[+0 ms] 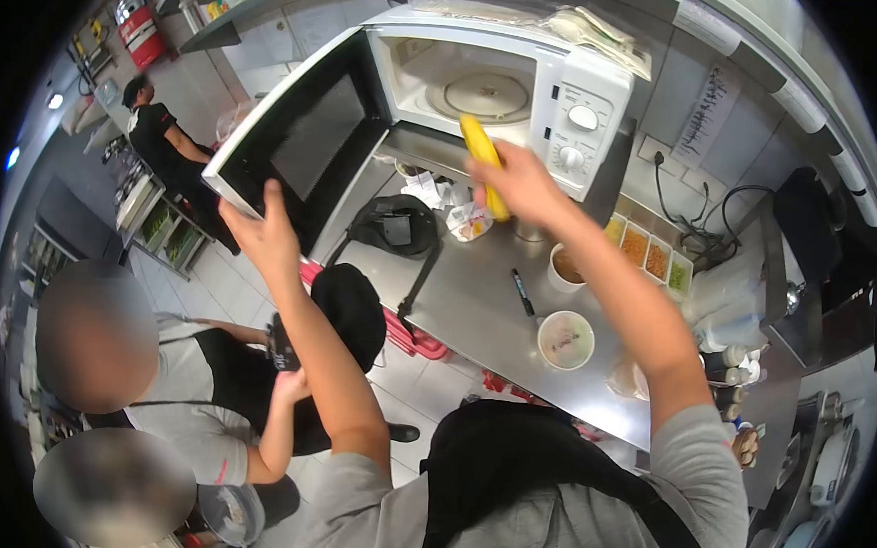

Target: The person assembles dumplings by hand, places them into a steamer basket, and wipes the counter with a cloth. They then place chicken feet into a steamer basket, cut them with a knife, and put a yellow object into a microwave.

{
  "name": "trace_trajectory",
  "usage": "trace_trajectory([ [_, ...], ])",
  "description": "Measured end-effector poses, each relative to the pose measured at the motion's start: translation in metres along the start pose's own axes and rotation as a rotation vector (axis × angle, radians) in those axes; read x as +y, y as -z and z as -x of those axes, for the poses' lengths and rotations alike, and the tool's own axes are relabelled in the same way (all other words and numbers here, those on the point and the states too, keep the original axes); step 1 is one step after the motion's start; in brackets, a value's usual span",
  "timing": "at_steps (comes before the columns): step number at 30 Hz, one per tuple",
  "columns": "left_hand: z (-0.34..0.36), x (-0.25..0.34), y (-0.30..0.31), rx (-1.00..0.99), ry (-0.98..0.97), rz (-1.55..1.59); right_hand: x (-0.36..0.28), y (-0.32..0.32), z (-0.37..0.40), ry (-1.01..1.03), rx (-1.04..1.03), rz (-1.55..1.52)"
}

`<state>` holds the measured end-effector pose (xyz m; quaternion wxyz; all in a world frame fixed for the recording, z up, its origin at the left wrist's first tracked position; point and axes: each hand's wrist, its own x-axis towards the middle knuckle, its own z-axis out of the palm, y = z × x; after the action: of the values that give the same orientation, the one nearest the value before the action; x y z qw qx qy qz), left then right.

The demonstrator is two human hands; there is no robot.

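A white microwave [592,81] stands on the steel counter with its door swung wide; the glass turntable [479,97] shows inside. My left hand [263,237] grips the outer edge of the microwave door [330,125], thumb on its inner face. In my right hand [519,185] is a long yellow item [480,140] that looks like a folded cloth, held in front of the microwave's opening. Below that hand are crumpled papers [467,220] and a white cup of brown food [565,266].
On the counter [476,295] are a black bag [394,229], a marker [523,291], a lidded tub [566,339] and trays of chopped food [646,254]. People in grey shirts [189,372] are close at my left. Another person [163,139] stands farther back.
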<state>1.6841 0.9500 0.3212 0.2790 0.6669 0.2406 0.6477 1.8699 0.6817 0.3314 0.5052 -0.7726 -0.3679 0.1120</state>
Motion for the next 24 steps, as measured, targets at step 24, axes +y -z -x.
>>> trace_trajectory([
  [24,0.086,0.074,-0.090,-0.638,-0.281,0.481,0.024,-0.011,0.121,0.090,0.233,0.256],
])
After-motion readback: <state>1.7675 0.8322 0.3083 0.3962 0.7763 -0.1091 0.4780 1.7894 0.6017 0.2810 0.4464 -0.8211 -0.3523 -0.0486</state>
